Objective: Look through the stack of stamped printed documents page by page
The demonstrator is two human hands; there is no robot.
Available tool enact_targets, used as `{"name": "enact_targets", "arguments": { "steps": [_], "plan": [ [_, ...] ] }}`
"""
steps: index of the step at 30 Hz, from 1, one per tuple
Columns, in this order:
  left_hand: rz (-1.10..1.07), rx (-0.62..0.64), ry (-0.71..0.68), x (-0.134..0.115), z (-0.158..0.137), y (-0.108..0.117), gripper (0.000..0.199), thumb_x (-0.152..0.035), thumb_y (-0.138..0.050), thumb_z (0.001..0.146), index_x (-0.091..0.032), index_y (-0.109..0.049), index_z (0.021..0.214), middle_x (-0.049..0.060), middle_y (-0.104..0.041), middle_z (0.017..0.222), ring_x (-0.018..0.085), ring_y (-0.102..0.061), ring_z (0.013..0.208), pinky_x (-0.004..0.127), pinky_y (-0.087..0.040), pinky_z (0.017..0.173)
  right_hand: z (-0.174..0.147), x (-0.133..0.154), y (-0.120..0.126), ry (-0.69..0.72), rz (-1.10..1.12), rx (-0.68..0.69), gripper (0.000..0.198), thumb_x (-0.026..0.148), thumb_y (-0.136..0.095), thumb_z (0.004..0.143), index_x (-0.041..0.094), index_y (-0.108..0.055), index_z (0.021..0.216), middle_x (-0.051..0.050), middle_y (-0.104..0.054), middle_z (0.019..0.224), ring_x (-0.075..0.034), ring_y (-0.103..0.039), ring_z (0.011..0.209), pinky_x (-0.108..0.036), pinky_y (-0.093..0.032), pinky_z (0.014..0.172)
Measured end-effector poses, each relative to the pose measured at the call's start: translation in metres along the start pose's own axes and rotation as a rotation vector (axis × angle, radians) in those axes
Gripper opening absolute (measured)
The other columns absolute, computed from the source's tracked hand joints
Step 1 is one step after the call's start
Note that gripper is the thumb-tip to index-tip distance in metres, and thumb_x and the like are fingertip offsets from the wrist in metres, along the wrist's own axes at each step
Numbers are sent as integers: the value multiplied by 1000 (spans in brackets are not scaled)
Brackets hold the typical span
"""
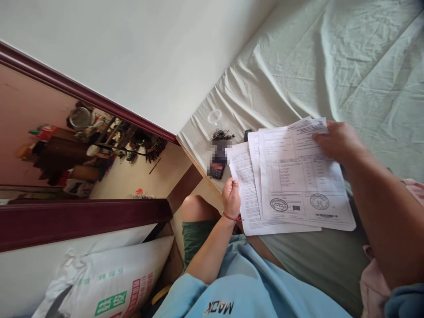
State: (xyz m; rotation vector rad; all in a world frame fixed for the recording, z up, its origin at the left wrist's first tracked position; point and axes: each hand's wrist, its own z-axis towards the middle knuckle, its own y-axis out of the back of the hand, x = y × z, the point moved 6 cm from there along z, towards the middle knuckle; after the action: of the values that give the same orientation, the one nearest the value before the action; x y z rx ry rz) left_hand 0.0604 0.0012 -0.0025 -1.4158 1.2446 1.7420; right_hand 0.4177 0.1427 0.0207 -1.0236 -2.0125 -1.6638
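Note:
Several printed paper sheets [294,176] are fanned out in front of me, the top one bearing two oval stamps and a barcode. My left hand [231,197], with a red cord on its wrist, pinches the left edge of the lower sheet [247,194]. At the upper right corner of the top sheet, my right hand [341,141] is closed with its thumb on the paper. Beyond my left hand, a dark phone [217,170] lies near the bed's edge, partly blurred out. A bunch of keys [222,135] is just past it.
A pale sheet [298,75] covers the bed. A clear round item [214,116] lies near the wall [149,53]. At the left, a doorway with a dark red frame [82,221] opens onto a cluttered room. A white printed sack [112,278] stands at the lower left.

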Motion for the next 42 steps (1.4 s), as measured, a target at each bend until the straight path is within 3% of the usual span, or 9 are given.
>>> {"name": "enact_targets", "arguments": {
  "steps": [3,12,25,34,42],
  "plan": [
    [-77,49,39,8,2,-3,42,-62,-65,93,-20,-65,94,3,-69,87,18,-63,83,29,-52,81,0,1,-1,22,-17,12,26,25,-57,89,22,-72,109,-8,-71,93,-24,-63,83,-40,-54,88],
    [-210,44,54,12,2,-2,38,-58,-70,90,-20,-63,90,-1,-62,82,15,-57,77,26,-48,77,-2,4,-2,22,-55,42,16,25,-57,89,24,-69,99,-7,-69,88,-25,-63,83,-38,-52,83],
    [-254,40,85,14,5,0,42,-59,-77,85,-20,-63,85,-1,-62,78,14,-55,74,26,-46,74,-7,5,16,-47,-36,56,14,25,-61,88,25,-71,99,-4,-65,83,-20,-56,72,-34,-47,72],
    [-244,54,71,13,2,0,39,-58,-74,88,-20,-64,88,-1,-65,82,15,-58,76,26,-48,75,-2,-2,11,-15,-36,32,14,27,-61,87,26,-69,98,-4,-65,83,-21,-57,75,-35,-46,72],
    [-257,53,73,8,3,0,41,-58,-78,85,-20,-63,84,-1,-63,77,14,-57,73,26,-47,72,-10,-1,13,-97,187,48,11,28,-63,89,24,-71,96,-3,-65,77,-17,-57,64,-34,-49,68]
  ]
}}
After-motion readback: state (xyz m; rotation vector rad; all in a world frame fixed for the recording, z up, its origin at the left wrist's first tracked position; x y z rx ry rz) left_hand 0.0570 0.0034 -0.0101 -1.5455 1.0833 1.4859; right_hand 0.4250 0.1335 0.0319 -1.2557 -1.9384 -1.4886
